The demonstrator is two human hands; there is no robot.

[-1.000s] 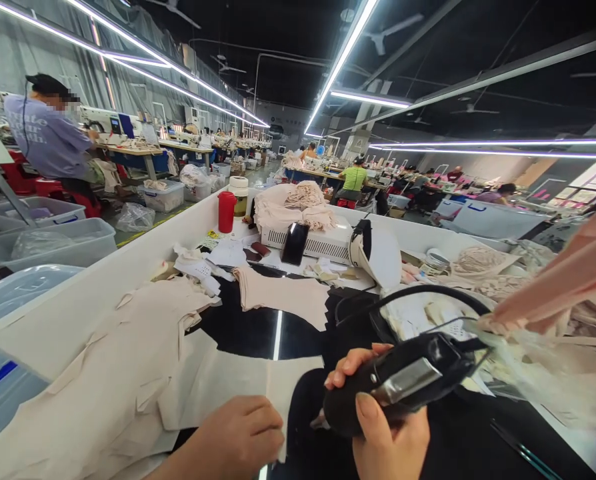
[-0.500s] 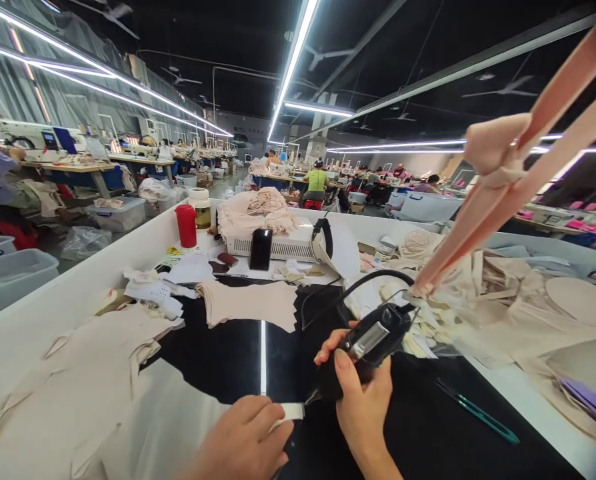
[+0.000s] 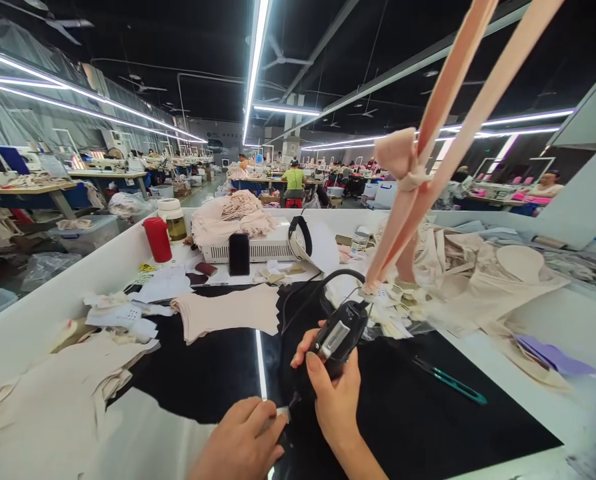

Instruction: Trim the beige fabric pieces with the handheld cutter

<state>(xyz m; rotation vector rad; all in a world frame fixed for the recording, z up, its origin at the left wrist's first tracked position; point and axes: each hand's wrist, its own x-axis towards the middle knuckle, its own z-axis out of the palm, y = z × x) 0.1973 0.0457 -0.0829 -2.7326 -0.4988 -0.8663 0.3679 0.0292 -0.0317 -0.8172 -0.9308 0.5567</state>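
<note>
My right hand (image 3: 333,393) grips a black handheld power tool (image 3: 341,340) with a silver plate on its side. Pink fabric bands (image 3: 403,207), knotted midway, reach its upper end from above. The tool's thin tip (image 3: 294,399) points down and left to a small whitish strip (image 3: 283,415). My left hand (image 3: 248,437) pinches this strip just above the black work surface (image 3: 388,407); its far end shows past the fingertips. Whether the tip touches the strip I cannot tell. Beyond both hands lies a stack of pale pink cut fabric pieces (image 3: 228,310).
Teal thread snips (image 3: 451,380) lie at the right. Beige fabric pieces (image 3: 43,400) cover the left side, and beige garments (image 3: 478,280) are heaped at the right. At the back stand a white box (image 3: 273,248), a phone (image 3: 239,255) and a red cup (image 3: 157,240). A black cable (image 3: 341,272) curves behind the tool.
The view has turned right, so the scene sits further left. The strip shows less beyond my left fingers, and the tool's tip remains close to it. Both hands keep their hold.
</note>
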